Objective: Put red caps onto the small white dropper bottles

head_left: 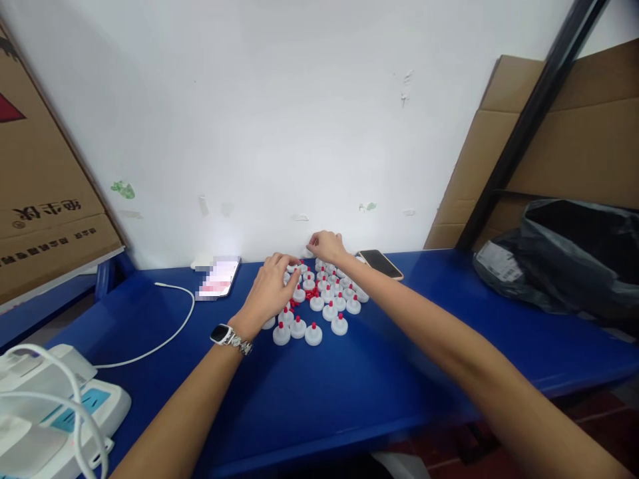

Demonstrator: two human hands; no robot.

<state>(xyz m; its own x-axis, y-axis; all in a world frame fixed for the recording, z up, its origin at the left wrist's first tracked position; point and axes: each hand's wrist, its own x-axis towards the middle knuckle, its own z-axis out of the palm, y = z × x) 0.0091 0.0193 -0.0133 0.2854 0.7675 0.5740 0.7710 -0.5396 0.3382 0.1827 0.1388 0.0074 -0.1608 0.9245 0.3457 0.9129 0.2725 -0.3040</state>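
Observation:
Several small white caps with red tips (319,307) stand in rows on the blue table (349,392), with a few loose red tips (310,293) among them. My left hand (272,287), with a watch on its wrist, rests over the left side of the group, fingers curled toward the far caps. My right hand (327,246) reaches to the far edge of the group near the wall, fingertips pinched around something small and white; what it is stays unclear.
A lit phone (218,277) with a white cable (172,326) lies at the left, a dark phone (381,263) at the right. A black plastic bag (564,263), cardboard sheets (574,133) and a white device (50,412) surround the work spot.

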